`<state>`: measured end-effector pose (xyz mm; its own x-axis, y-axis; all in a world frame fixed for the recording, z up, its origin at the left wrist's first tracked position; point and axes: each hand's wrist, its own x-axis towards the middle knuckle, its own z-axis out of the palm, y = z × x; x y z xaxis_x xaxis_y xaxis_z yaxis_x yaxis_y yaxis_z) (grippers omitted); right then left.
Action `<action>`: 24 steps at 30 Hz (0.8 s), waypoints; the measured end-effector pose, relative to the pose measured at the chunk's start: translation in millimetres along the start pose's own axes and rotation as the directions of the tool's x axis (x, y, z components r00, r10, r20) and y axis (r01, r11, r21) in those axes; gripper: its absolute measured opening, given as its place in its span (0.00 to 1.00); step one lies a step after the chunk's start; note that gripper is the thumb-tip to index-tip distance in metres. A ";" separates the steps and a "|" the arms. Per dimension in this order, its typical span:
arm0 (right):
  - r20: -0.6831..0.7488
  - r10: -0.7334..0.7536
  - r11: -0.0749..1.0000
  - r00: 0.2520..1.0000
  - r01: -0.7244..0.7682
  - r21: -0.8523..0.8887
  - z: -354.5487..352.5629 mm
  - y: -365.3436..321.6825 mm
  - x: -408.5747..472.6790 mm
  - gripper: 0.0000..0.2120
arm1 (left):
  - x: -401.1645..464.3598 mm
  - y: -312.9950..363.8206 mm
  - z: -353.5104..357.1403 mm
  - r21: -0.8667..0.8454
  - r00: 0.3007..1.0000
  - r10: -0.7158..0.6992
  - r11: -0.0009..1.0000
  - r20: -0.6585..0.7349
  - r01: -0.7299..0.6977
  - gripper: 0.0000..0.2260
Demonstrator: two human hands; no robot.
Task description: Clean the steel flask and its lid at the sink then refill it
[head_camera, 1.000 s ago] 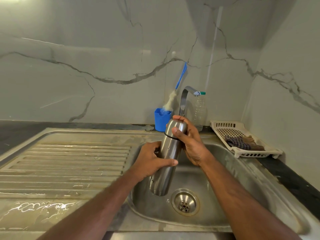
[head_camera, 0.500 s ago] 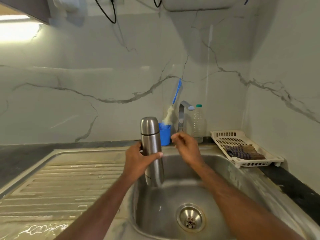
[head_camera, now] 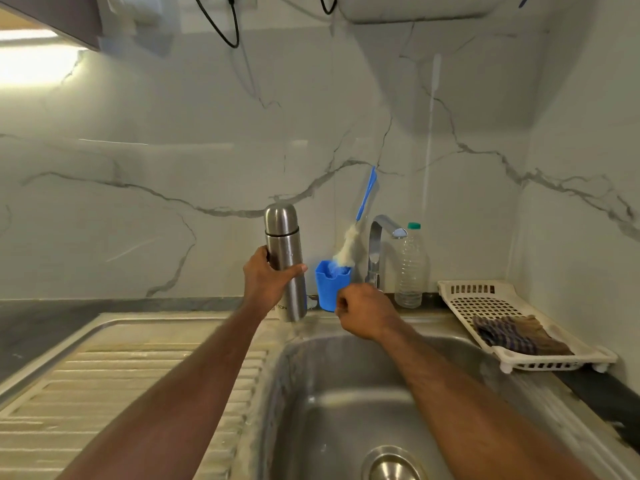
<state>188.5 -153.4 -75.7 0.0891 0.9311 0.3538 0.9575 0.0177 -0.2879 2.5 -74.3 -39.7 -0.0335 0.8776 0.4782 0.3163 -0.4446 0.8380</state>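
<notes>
The steel flask (head_camera: 286, 263) stands upright in the air just left of the blue cup (head_camera: 331, 285), above the seam where the ribbed draining board (head_camera: 138, 382) meets the sink basin (head_camera: 349, 386), and its domed lid (head_camera: 281, 219) is screwed on. The left hand (head_camera: 265, 284) wraps its fingers and thumb around the middle of the body, below the lid seam, so the grip is closed on the flask. The right hand (head_camera: 363, 311) hovers to the right of the blue cup, in front of the tap (head_camera: 377, 247), its fingers loosely curled and holding nothing. The flask is rigid polished metal, so it will not give under a squeeze, but the smooth wall probably turns slick once wet or soapy; a full wrap at mid-body looks the safest hold. Whether it carries liquid cannot be told, so its weight is a guess. To open it, the sensible hold is the lid's straight side above the dark seam, while the left hand braces the body. The bottle brush (head_camera: 349, 249) stands in the blue cup, its handle leaning on the wall.
</notes>
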 end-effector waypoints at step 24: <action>0.005 0.001 0.999 1.000 -0.001 0.053 45.2 6.3 36.7 0.02 | 58.1 -49.6 31.5 0.104 0.999 -0.021 0.994 0.050 0.016 0.32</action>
<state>185.4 -102.6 -104.8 0.0885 0.9329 0.3490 0.9416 0.0359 -0.3348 14.8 4.4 -61.8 0.0075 0.8947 0.4467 0.4124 -0.4097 0.8137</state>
